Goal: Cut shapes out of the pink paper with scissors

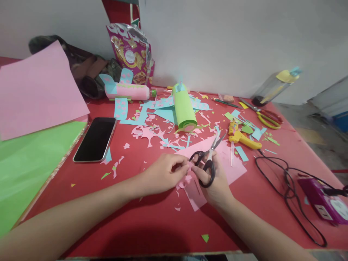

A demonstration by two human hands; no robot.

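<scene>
My left hand (165, 172) is closed, thumb and finger pinching a small pink paper piece (185, 181) at the front middle of the table. In my right hand (214, 181) are black-handled scissors (210, 154), with a thumb through one loop and the parted blades pointing away from me. My right fingertips also meet the paper piece near my left fingers. Beneath both hands lies a larger pink sheet (233, 166). Beyond them rests a green paper tube (185, 107) with blue wings, among pink, blue and green scraps (148, 133).
Left: a phone (95, 139), a pink sheet (40, 90) and a green sheet (35, 163). Behind: a pink-wrapped bottle (133, 92) and a snack bag (132, 54). Right: a yellow glue gun (241, 137), its cable, a purple power strip (320, 199), pliers (268, 117) and a clear bottle (274, 87).
</scene>
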